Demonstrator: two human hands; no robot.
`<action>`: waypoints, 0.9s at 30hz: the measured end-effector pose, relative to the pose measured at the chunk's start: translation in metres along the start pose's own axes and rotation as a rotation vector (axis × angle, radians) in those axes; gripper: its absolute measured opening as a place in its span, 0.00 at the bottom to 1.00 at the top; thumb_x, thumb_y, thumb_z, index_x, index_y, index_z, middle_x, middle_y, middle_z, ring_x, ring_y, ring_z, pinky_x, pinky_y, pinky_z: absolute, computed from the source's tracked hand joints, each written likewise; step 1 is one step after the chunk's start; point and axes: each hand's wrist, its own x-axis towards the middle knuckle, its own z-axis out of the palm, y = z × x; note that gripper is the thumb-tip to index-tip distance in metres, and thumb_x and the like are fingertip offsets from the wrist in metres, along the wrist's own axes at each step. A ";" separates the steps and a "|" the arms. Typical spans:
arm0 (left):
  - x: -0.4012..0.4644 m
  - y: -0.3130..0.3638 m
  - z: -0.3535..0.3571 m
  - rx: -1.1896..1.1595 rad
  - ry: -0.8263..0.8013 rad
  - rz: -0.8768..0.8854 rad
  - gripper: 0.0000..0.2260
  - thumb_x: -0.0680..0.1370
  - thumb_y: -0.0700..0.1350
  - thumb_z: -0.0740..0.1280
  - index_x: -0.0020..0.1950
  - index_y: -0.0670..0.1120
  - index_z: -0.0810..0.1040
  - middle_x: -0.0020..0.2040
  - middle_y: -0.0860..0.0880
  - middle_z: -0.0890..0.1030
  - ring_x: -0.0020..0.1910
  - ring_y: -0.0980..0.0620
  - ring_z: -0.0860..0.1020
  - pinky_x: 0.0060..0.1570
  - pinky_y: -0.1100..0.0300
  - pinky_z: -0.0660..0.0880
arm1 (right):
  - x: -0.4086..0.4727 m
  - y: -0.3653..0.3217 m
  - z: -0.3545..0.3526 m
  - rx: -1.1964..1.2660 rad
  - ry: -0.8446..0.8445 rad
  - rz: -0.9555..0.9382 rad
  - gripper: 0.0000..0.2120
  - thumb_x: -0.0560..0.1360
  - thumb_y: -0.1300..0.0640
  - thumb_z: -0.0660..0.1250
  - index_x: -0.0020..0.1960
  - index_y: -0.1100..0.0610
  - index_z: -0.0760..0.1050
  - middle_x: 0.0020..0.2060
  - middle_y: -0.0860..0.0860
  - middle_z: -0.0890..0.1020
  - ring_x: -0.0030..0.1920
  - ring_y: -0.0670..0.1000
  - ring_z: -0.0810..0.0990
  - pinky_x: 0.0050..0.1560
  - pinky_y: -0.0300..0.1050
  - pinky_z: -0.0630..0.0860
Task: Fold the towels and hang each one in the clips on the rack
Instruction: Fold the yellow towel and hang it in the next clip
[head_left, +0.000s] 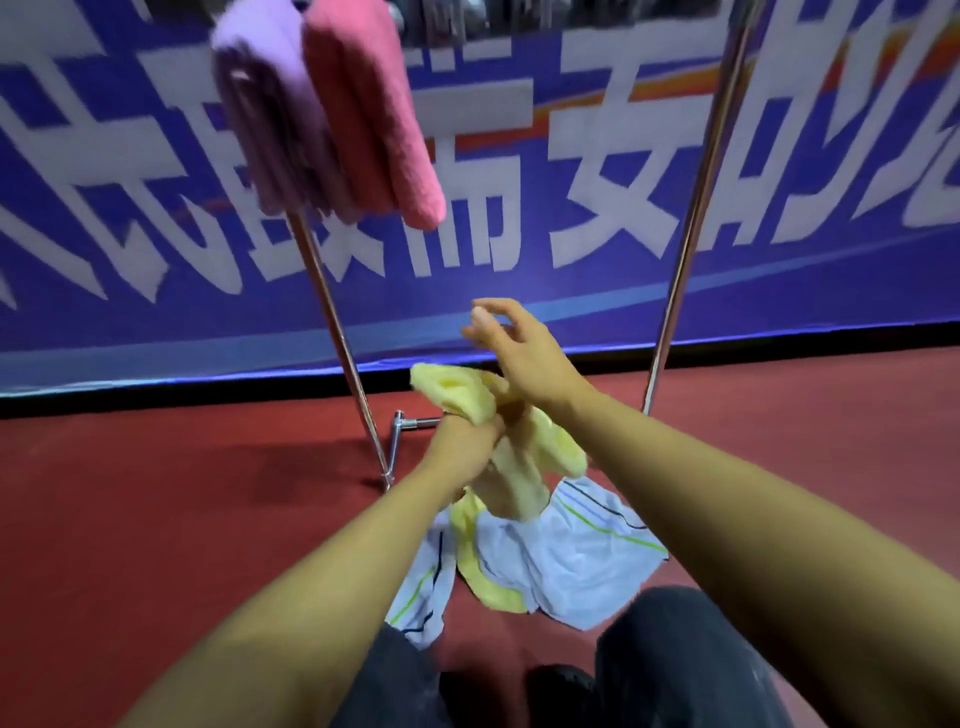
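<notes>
I have the yellow towel (511, 441) bunched in front of me, low between the two legs of the rack (343, 332), well below the hanging towels. My left hand (462, 447) is curled around its middle and grips it, so both ends flop loose, one up to the left and one down to the right. My right hand (519, 348) is above it with the fingers spread and relaxed, holding nothing; its wrist is just beside the upper fold.

On the red floor (182, 493) under the yellow towel lies a pale blue striped towel (561, 556), crumpled, with a yellow cloth (478, 566) partly under it. Both wait to be folded.

Up at the left of the rack a purple towel (265, 104) and a pink towel (363, 104) hang side by side, touching. The clips holding them are out of view at the top.

The risk I see is the one-handed hold: the bundle is a wad, not a fold, and if I lift it as it is the loose ends will drop open or slip out. A thick wad may also not seat in a clip.

No containers are in view.
</notes>
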 end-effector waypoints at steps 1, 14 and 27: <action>-0.007 0.008 -0.003 -0.076 0.051 -0.031 0.10 0.79 0.51 0.71 0.56 0.46 0.81 0.51 0.51 0.86 0.53 0.50 0.83 0.55 0.55 0.78 | -0.008 -0.003 -0.006 0.029 0.035 0.018 0.14 0.82 0.42 0.63 0.61 0.49 0.76 0.54 0.47 0.84 0.58 0.44 0.82 0.62 0.43 0.76; -0.019 0.014 -0.031 -0.559 0.167 -0.276 0.30 0.70 0.68 0.75 0.58 0.45 0.82 0.49 0.45 0.88 0.49 0.45 0.87 0.56 0.46 0.83 | -0.113 0.102 -0.032 0.108 -0.327 0.635 0.34 0.66 0.31 0.74 0.62 0.53 0.82 0.54 0.50 0.86 0.54 0.52 0.84 0.58 0.53 0.75; -0.008 -0.071 -0.045 -0.555 -0.212 -0.546 0.39 0.69 0.71 0.75 0.69 0.43 0.80 0.64 0.36 0.82 0.64 0.36 0.81 0.70 0.38 0.71 | -0.053 0.104 -0.006 0.882 -0.071 0.712 0.30 0.80 0.40 0.65 0.72 0.62 0.73 0.64 0.64 0.80 0.65 0.63 0.80 0.66 0.59 0.75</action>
